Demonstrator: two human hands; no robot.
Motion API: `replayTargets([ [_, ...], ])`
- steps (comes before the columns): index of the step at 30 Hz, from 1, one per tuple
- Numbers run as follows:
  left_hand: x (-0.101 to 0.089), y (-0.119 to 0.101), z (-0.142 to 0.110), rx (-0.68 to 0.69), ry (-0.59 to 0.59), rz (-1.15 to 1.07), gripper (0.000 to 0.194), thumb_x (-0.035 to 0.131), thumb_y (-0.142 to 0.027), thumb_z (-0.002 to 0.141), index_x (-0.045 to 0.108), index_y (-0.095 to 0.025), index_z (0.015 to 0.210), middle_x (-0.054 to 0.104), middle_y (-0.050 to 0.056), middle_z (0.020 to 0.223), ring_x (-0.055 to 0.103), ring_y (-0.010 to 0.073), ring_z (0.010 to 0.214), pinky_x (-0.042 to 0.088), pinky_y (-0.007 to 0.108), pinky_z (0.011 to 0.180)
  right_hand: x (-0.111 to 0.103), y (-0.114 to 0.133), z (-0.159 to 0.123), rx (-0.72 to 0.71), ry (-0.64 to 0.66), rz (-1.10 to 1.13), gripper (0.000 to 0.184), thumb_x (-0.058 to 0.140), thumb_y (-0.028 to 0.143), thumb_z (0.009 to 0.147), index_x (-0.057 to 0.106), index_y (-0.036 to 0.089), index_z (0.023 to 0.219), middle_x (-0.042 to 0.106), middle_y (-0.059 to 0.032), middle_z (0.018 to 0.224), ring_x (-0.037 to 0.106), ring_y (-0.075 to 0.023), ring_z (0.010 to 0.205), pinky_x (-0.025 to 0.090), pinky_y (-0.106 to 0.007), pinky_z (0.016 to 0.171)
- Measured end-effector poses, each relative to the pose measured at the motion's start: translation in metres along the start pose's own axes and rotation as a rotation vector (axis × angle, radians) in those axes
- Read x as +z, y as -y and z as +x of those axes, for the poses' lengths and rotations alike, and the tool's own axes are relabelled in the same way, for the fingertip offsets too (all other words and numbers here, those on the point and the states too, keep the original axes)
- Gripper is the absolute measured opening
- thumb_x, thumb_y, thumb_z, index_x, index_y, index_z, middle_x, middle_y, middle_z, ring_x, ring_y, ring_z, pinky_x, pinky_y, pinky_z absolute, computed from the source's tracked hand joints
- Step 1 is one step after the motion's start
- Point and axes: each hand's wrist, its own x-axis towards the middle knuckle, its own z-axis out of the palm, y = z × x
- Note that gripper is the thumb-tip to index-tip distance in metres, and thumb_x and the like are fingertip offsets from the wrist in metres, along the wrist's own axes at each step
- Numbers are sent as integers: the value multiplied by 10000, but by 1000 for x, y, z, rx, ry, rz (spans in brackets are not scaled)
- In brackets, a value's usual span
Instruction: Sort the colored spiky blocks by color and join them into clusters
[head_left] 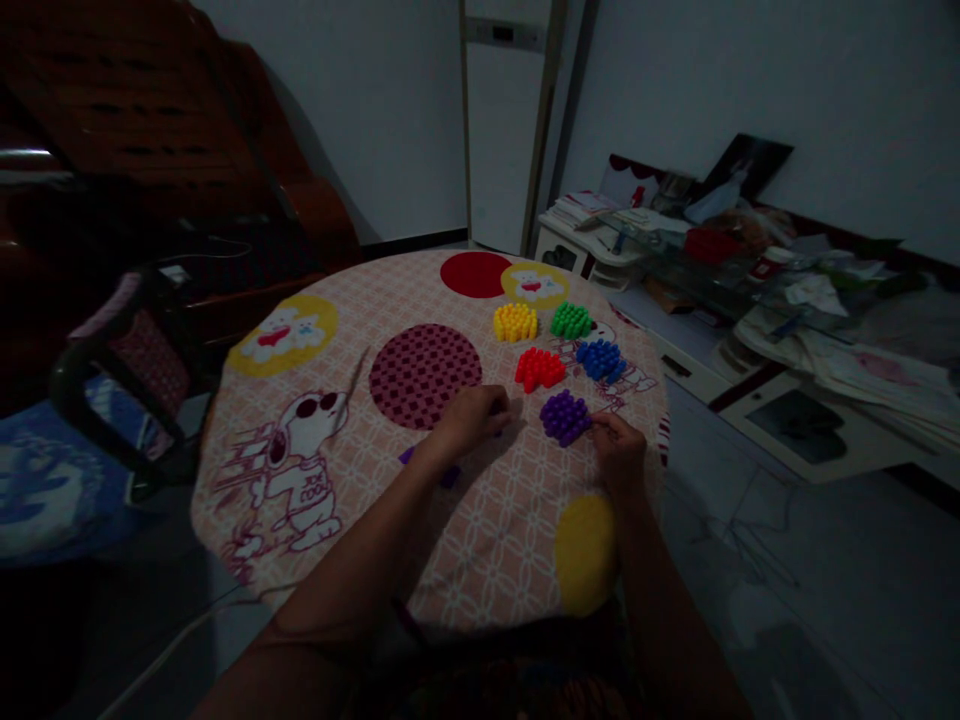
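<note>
A cluster of small purple plastic pieces [564, 418] with rounded knobs sits on the cloth between my hands. The fingertips of my right hand [619, 445] are pinched together at its right edge, touching a purple piece. To the left, my left hand [478, 413] is low over the table with its fingers curled; what they hold, if anything, is hidden. Similar clusters stand just beyond: red [539, 369], blue [601, 360], yellow [515, 322] and green [571, 320]. Partly covered by my left forearm, a flat purple thing [450, 476] lies on the cloth.
A patterned cloth [495, 560] covers the round table. On the left are a metal-framed chair [142, 370] and a wooden bench [180, 150]. A low cabinet [810, 410] piled with papers and clutter runs along the right wall. A tall white unit [504, 130] stands behind.
</note>
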Motion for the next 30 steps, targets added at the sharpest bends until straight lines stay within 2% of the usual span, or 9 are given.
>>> replayTargets([
  [4, 32, -17, 15, 17, -55, -147, 146, 675, -300, 796, 708, -157, 803, 705, 39, 801, 632, 168, 755, 440, 264, 714, 0, -3, 1, 6, 15, 9, 208, 559, 293, 754, 723, 193, 833, 730, -35, 791, 663, -206, 736, 516, -314, 697],
  [7, 48, -25, 15, 21, -55, -200, 244, 757, -292, 690, 723, -157, 890, 700, 35, 849, 621, 175, 776, 448, 276, 712, 0, -5, 1, 13, 19, 12, 215, 562, 297, 756, 728, 194, 847, 731, -35, 804, 662, -202, 735, 516, -312, 701],
  [10, 53, -27, 9, -27, -80, -262, 307, 756, -227, 654, 699, -157, 947, 704, 33, 885, 618, 165, 776, 442, 266, 689, -1, -4, 2, 3, 11, -16, 215, 560, 290, 744, 732, 197, 834, 732, -33, 789, 659, -203, 728, 515, -314, 711],
  [16, 58, -26, 7, -62, -146, -303, 232, 685, -194, 696, 657, -154, 923, 683, 24, 822, 595, 151, 730, 438, 260, 662, -1, 2, 2, -12, -8, -40, 204, 563, 286, 737, 733, 207, 818, 745, -25, 802, 664, -205, 756, 519, -318, 748],
  [22, 68, -25, 9, -2, -162, -377, 415, 636, -111, 698, 632, -163, 1109, 712, 47, 932, 631, 164, 802, 486, 270, 721, -1, 0, 1, 11, -2, -25, 207, 566, 282, 746, 735, 202, 834, 742, -25, 798, 664, -202, 746, 517, -310, 733],
  [26, 57, -13, 4, 41, -152, -284, 479, 642, -125, 733, 615, -169, 1209, 707, 94, 1099, 657, 186, 904, 508, 295, 800, -1, 1, 1, 20, 1, -15, 189, 576, 283, 741, 728, 199, 815, 739, -25, 790, 664, -203, 747, 516, -312, 741],
  [28, 39, -1, 0, 43, -121, -162, 491, 649, -166, 769, 603, -173, 1258, 693, 111, 1156, 662, 191, 925, 504, 295, 813, -2, 1, 0, 30, 9, -3, 194, 578, 288, 747, 730, 196, 825, 741, -29, 800, 665, -205, 751, 517, -319, 750],
  [30, 13, 13, -7, 21, -67, -20, 442, 618, -176, 807, 615, -174, 1249, 700, 103, 1139, 666, 185, 917, 489, 281, 803, -2, 1, 0, 36, 5, 2, 201, 582, 293, 752, 734, 194, 838, 742, -31, 807, 665, -207, 751, 517, -321, 744],
])
